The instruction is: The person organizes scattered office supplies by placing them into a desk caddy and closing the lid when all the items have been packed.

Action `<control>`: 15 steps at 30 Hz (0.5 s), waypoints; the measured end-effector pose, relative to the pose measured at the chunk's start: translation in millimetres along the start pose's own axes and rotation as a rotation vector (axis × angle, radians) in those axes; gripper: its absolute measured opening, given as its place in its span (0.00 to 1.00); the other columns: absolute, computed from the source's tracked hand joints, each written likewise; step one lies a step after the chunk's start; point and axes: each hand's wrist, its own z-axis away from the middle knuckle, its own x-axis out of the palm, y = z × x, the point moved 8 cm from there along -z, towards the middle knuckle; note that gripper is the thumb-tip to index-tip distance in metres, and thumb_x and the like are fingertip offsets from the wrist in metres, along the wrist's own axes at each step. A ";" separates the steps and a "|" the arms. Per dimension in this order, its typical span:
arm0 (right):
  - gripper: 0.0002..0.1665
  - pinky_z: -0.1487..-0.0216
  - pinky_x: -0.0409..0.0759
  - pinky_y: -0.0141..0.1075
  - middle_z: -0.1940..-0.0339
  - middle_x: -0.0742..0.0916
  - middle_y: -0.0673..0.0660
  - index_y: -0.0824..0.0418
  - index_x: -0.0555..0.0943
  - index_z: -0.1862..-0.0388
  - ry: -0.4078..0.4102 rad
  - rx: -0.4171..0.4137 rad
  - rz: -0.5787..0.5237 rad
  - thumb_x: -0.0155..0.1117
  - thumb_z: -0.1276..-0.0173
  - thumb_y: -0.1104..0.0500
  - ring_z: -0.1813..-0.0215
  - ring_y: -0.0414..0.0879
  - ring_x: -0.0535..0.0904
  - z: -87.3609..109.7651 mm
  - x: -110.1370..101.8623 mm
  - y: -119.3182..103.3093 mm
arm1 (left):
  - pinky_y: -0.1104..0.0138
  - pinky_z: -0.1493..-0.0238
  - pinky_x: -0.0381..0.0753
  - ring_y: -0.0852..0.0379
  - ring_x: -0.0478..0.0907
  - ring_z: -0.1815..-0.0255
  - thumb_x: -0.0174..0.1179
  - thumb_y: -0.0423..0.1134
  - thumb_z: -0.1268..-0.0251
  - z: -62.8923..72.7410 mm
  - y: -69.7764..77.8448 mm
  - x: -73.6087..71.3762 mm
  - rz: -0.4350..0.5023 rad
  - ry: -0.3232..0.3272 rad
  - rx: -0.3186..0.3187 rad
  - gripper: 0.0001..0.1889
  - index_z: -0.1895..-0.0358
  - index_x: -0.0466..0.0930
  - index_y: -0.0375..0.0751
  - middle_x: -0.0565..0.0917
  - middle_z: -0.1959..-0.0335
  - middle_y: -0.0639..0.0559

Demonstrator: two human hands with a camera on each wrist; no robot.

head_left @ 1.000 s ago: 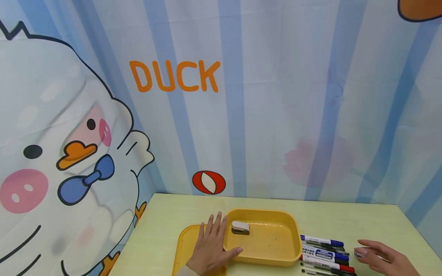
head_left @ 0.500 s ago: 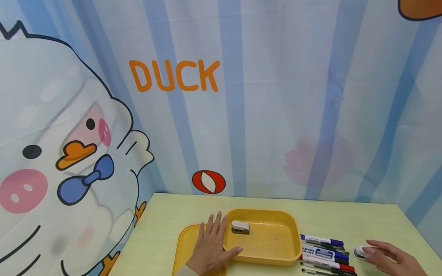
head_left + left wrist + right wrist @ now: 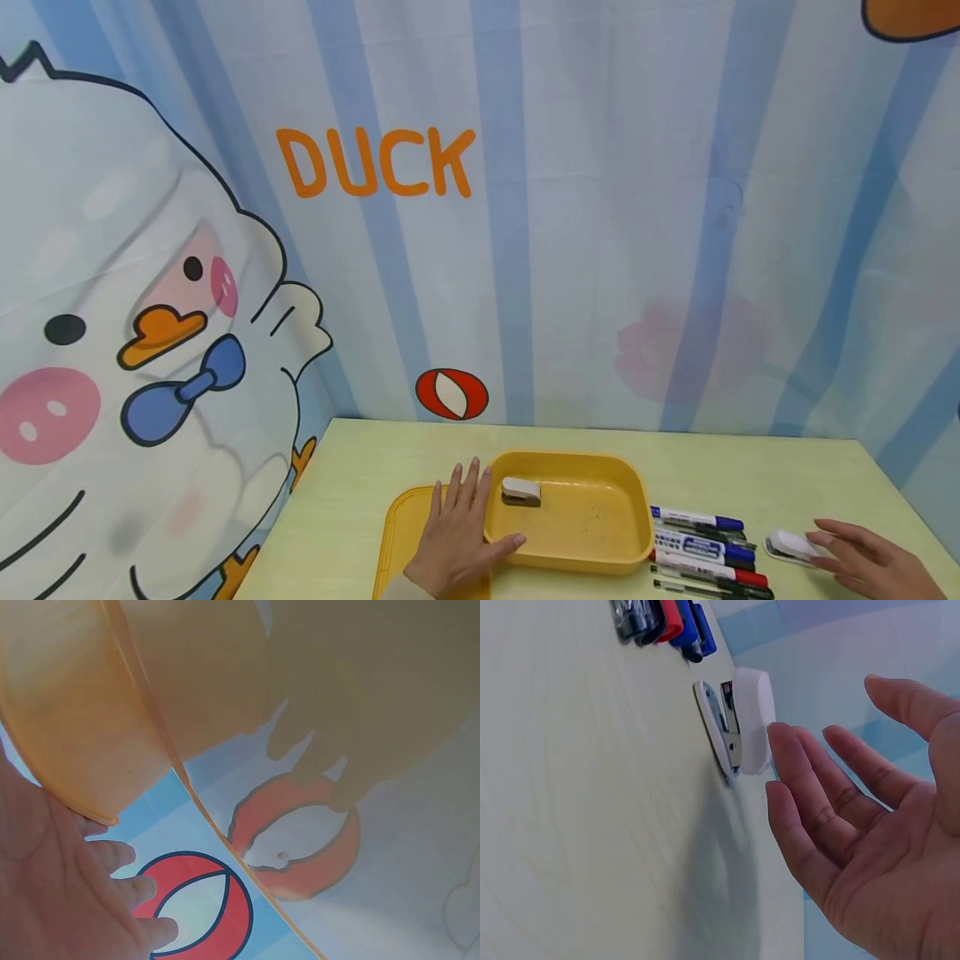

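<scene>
Tray, yellow, partly under splayed left hand, grasping nothing; could skew yellow bin by pressing its rim. Inside, at left: small stapler. Then pens; next, white stapler on table, near right hand, loosely extended, empty, contact uncertain; could knock stapler by brushing it.

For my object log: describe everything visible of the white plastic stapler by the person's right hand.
The white, plastic-looking stapler has a rounded top cover, a metallic middle and a flat white-edged base. It sits base-down on the pale yellow-green table, top raised from the base, right of the plastic capped pens. The bare right hand is close; contact is unclear.
</scene>
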 end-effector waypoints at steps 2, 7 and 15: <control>0.52 0.46 0.84 0.53 0.38 0.81 0.76 0.81 0.53 0.24 0.005 0.008 -0.025 0.44 0.20 0.35 0.49 0.60 0.87 -1.2 -2.3 3.2 | 0.34 0.24 0.47 0.38 0.47 0.17 0.49 0.77 0.36 0.0 0.1 -0.3 0.003 0.003 0.004 0.52 0.18 0.52 0.45 0.50 0.16 0.44; 0.54 0.47 0.84 0.52 0.39 0.81 0.76 0.81 0.54 0.25 0.016 0.015 -0.043 0.46 0.21 0.33 0.50 0.59 0.87 -5.7 -5.9 8.2 | 0.33 0.25 0.47 0.37 0.47 0.17 0.49 0.76 0.36 -0.3 0.4 -1.1 0.001 0.007 0.011 0.52 0.18 0.52 0.44 0.50 0.16 0.43; 0.56 0.51 0.86 0.44 0.31 0.68 0.84 0.82 0.56 0.26 0.038 0.058 -0.021 0.49 0.24 0.32 0.51 0.59 0.87 -16.5 -8.1 20.8 | 0.35 0.24 0.46 0.39 0.45 0.16 0.48 0.78 0.36 -0.8 -0.9 0.9 0.001 -0.009 -0.004 0.53 0.17 0.51 0.46 0.49 0.16 0.45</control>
